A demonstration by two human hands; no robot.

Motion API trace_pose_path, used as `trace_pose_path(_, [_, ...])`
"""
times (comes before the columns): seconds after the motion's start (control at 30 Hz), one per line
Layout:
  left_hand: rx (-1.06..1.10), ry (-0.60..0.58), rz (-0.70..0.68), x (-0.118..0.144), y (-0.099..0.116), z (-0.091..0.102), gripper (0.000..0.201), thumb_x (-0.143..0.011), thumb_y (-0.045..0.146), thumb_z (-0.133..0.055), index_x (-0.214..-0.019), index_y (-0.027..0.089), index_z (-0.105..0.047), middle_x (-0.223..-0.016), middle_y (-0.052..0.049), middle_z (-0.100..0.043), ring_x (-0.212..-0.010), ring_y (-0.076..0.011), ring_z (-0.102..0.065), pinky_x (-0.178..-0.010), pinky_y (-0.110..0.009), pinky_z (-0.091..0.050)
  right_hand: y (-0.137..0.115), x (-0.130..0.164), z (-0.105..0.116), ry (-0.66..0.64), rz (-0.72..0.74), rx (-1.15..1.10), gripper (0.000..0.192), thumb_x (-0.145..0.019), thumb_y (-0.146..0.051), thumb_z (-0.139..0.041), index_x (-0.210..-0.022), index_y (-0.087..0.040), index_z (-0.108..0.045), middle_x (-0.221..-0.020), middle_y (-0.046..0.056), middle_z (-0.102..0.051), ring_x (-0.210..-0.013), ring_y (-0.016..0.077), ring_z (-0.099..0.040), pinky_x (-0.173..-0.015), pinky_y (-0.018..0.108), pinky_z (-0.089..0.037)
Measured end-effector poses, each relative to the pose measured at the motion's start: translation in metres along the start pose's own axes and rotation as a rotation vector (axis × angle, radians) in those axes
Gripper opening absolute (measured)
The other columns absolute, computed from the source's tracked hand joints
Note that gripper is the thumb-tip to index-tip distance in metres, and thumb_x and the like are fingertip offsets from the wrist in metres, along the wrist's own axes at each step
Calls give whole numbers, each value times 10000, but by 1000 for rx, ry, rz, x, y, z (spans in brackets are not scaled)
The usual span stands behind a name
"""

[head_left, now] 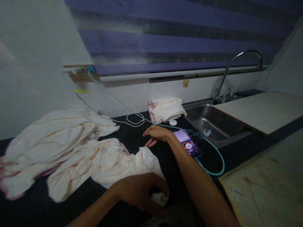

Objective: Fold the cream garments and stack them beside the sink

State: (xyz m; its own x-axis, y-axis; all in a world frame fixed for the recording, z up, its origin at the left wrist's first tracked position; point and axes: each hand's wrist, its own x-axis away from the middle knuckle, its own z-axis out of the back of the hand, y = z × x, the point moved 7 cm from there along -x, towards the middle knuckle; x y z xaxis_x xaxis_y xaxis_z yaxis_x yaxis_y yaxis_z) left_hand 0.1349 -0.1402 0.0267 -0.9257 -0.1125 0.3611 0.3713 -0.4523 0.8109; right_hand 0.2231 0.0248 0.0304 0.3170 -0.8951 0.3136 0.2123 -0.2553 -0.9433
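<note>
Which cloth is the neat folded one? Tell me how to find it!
Start at the metal sink with the curved tap. Just left of the sink, against the white wall, sits the folded cloth on the black counter. Unlike the two crumpled cloths spread nearer the left hand, it is a small tidy stack, with a little round white thing in front.

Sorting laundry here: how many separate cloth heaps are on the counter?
3: a large crumpled cream cloth far left, another under the left hand, a folded cream stack beside the steel sink.
</note>
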Motion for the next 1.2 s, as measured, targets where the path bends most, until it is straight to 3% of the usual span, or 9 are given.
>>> trace_pose_path(0.17, [-25,190,-12,0,17,11,338,-788,428,-788,-1039,218,-703,-1020,-27,-696,-867,-173,-605,-709,-248,-438,-12,0,-5,-4,197,286,408,-764,-189,-834,-1150,-155,-706,-1071,71,-738,-820,158,-709,-614,231,-606])
trace_pose_path(0.33, [9,212,-155,10,20,31,363,-1027,462,-503,-948,187,-726,-916,-40,-682,-853,-163,-635,-767,-272,-469,-18,2,-6,-37,271,642,340,-718,-218,-866,-1034,-123,-785,-912,46,-779,-804,184,-715,-669,224,-538])
trace_pose_path(0.43, [-266,506,-43,18,5,59,484,-1052,489,-443,-734,170,-620,-716,-15,-592,-694,-142,-560,-679,-285,-414,-15,4,-6,-37,229,755,182,-743,-167,-813,-924,-151,-800,-827,23,-778,-783,194,-721,-641,225,-510])
trace_pose_path(0.53, [-663,681,39,20,-2,70,438,-1059,430,-439,-732,172,-576,-770,-42,-608,-754,-174,-570,-719,-324,-411,-19,8,5,176,242,842,123,-763,-94,-743,-846,-175,-787,-895,56,-789,-863,219,-732,-705,247,-520])
trace_pose_path(0.7, [-958,602,-32,1,-4,45,199,-1013,324,-535,-1076,171,-646,-1109,-106,-661,-1050,-274,-613,-937,-444,-486,-24,18,28,495,246,862,235,-873,-59,-591,-1028,-135,-751,-1163,183,-727,-1117,281,-678,-955,350,-505])
trace_pose_path(0.8, [-922,601,-97,-6,3,30,381,-973,317,-607,-1320,165,-572,-1307,-117,-631,-1221,-287,-575,-1183,-498,-380,-27,25,39,641,257,844,254,-882,-64,-594,-1083,-148,-725,-1225,173,-678,-1174,268,-643,-1011,354,-483])
trace_pose_path(0.9, [-852,566,-132,-8,14,19,537,-961,374,-634,-1442,176,-498,-1427,-123,-590,-1297,-284,-551,-1246,-472,-337,-26,25,42,675,254,837,270,-872,-68,-624,-1111,-156,-714,-1224,152,-667,-1184,257,-631,-1013,337,-482])
trace_pose_path(1.03, [-809,535,-155,-6,24,10,559,-963,398,-632,-1466,190,-504,-1442,-115,-597,-1316,-271,-553,-1245,-431,-364,-24,24,43,673,240,835,264,-878,-76,-628,-1111,-171,-708,-1194,139,-680,-1190,266,-622,-1023,360,-483])
trace_pose_path(1.2, [-818,499,-129,-16,10,9,704,-947,412,-636,-1578,217,-393,-1612,-125,-458,-1496,-335,-404,-1248,-547,-352,-40,41,38,717,232,882,223,-943,-189,-625,-1152,-146,-689,-1250,193,-623,-1211,315,-591,-1034,456,-487])
